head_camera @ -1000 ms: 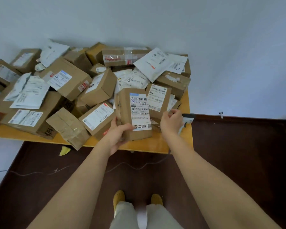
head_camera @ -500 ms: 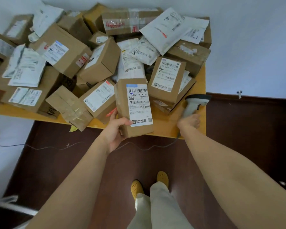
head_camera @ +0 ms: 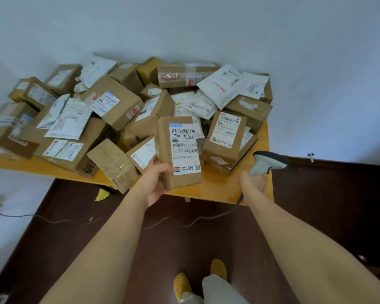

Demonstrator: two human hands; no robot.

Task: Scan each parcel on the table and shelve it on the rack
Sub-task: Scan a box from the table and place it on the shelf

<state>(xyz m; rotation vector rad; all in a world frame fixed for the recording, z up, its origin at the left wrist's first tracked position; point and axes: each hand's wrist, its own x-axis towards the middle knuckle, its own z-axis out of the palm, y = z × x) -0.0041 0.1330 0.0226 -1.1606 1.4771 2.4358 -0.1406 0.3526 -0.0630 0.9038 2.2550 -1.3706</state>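
Parcel (head_camera: 180,150) in left hand (head_camera: 156,183)

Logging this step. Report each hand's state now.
Left hand: holding the labelled box.
Right hand: gripping the scanner.

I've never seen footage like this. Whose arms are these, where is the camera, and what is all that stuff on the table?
No machine here: a person wears a camera on the head, looking down at their own arms and yellow shoes. The yellow table is heaped with cardboard parcels and white mailer bags. The left hand grips one brown parcel upright, its printed label facing the camera. The right hand holds a corded barcode scanner, not yet aimed at the label.
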